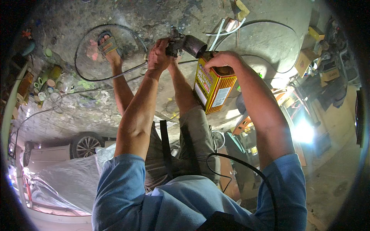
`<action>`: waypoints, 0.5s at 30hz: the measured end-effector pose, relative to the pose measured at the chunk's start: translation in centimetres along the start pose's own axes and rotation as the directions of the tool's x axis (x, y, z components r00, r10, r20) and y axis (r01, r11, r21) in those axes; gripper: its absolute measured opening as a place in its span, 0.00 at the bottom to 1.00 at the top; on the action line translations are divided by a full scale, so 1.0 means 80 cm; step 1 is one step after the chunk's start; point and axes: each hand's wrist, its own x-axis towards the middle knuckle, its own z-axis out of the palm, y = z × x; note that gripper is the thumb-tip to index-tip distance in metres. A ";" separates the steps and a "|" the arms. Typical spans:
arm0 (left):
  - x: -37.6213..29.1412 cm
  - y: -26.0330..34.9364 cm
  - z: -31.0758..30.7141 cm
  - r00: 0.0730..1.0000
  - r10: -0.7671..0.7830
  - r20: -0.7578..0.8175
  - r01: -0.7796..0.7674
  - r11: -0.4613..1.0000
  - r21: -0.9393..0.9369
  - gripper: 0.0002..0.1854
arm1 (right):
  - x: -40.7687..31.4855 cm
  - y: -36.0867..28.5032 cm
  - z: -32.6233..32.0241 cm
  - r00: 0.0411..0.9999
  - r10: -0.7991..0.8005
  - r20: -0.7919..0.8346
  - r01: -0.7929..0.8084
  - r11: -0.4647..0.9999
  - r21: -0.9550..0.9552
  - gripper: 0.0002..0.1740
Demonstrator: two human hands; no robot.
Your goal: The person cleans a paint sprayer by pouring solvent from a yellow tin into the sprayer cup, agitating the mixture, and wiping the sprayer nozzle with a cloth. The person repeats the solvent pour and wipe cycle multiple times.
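My left hand (159,56) is wrapped around a dark spray gun (175,43) with a round metal cup (195,46) on its side. The cup lies tilted close above the top of a rectangular yellow and red paint thinner tin (214,86); whether the two touch, I cannot tell. My right hand (224,60) grips the tin by its top edge, fingers bent over the near side. The tin leans a little and bears printed writing. Its spout is hidden behind my hand and the cup.
A black hose (111,79) loops over the stained concrete floor (130,14) around my sandalled foot (109,46). Several cans (52,76) stand at the left. Cardboard boxes (306,62) and a bright lamp (303,131) are at the right. Behind me is a partly sheeted car (52,154).
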 end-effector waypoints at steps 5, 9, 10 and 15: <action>0.003 -0.001 0.002 0.998 0.040 -0.056 -0.038 0.999 0.036 0.31 | -0.004 -0.003 -0.002 0.999 -0.029 -0.028 0.027 0.996 -0.087 0.42; 0.004 0.008 -0.007 0.999 -0.019 -0.031 0.018 0.999 -0.040 0.29 | -0.015 0.006 0.011 0.947 -0.139 -0.290 0.080 0.975 -0.205 0.62; 0.006 0.011 -0.012 0.998 -0.040 -0.048 0.038 0.999 -0.029 0.29 | -0.020 0.011 0.015 0.918 -0.182 -0.353 0.121 0.974 -0.189 0.64; 0.044 0.018 -0.036 0.992 -0.050 -0.120 0.061 0.993 0.097 0.26 | -0.025 0.024 0.046 0.667 -0.265 -0.697 0.068 0.952 -0.297 0.67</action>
